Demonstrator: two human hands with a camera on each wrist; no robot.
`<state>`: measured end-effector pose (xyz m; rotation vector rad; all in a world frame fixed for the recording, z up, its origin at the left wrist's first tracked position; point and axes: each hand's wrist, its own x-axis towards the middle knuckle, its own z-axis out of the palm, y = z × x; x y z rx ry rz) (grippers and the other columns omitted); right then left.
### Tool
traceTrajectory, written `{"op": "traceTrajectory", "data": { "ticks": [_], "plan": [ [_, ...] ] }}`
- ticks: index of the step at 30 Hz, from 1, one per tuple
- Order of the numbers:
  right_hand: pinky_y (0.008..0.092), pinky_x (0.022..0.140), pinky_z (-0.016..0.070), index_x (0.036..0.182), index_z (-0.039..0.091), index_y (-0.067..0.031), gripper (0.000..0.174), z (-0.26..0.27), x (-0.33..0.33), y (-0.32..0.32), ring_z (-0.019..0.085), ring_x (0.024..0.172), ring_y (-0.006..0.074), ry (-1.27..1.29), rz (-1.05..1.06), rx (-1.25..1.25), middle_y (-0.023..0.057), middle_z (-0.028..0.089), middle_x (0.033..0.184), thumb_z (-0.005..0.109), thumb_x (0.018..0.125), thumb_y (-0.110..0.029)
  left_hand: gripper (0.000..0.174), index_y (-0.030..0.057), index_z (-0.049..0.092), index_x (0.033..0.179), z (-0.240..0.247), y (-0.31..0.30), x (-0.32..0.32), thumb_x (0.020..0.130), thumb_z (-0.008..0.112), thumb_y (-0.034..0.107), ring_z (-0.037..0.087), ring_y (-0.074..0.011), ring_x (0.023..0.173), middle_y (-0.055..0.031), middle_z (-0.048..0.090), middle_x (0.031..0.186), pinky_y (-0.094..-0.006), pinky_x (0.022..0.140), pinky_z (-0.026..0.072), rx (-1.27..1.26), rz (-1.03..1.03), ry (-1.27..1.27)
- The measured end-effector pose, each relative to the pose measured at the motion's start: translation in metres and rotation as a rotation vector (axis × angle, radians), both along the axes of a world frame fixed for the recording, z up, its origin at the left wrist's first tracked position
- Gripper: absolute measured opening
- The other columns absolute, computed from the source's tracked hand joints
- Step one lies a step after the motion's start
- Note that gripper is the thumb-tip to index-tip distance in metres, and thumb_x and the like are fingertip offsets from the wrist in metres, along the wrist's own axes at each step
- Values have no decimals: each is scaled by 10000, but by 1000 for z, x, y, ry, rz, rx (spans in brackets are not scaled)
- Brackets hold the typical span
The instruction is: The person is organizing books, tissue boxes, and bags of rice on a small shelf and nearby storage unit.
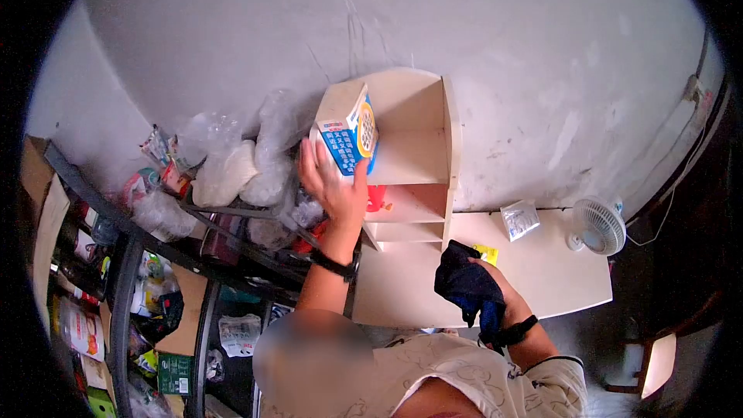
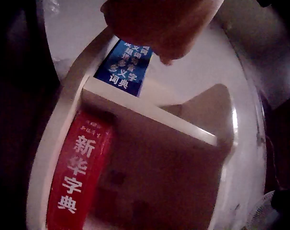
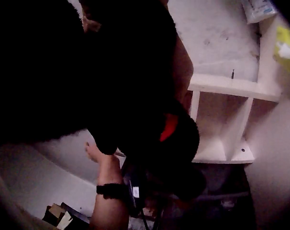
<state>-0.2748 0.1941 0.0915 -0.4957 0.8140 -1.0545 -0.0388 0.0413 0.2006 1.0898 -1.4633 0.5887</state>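
A thick blue-and-white book (image 1: 347,143) stands in the top compartment at the left side of the cream shelf (image 1: 453,147). My left hand (image 1: 337,190) grips its lower end, thumb on one side and fingers on the other; the left wrist view shows this hand (image 2: 159,26) over the blue book (image 2: 126,69). Below the divider is a red book (image 2: 80,172). My right hand (image 1: 503,290) holds a bunched dark cloth (image 1: 468,282) over the desk; in the right wrist view the dark cloth (image 3: 130,72) hides most of that hand.
The shelf stands on a cream desk (image 1: 402,286). A small fan (image 1: 600,226), a clear packet (image 1: 520,220) and a yellow item (image 1: 487,254) are on the desk. At left, a dark rack (image 1: 124,294) holds plastic bags (image 1: 228,174), boxes and packets.
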Motion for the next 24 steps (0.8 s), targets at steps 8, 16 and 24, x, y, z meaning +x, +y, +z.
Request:
{"op": "traceTrajectory", "data": {
  "ticks": [8,16,24],
  "plan": [
    [242,678,498,969,564,-39,254,5,4,-4,614,722,161,-84,-6,135,60,627,806,444,890,-248,580,-54,316,1261,-135,24,-11,780,587,123,391,-379,1147,-261,390,1247,-424,976,290,541,-335,205],
    [255,659,511,978,565,-34,260,2,10,-1,619,721,161,-114,-28,185,63,636,839,475,877,-256,704,-81,282,1278,-131,-8,-37,722,643,153,315,-392,1193,-266,344,1285,-431,1000,261,564,-100,393],
    [268,686,493,966,557,-41,229,19,7,9,608,722,175,-168,-106,238,55,622,811,451,890,-229,558,-53,452,1152,-150,-68,-40,676,667,146,488,-370,1000,-240,519,1077,-427,874,377,526,-108,467]
  ]
}}
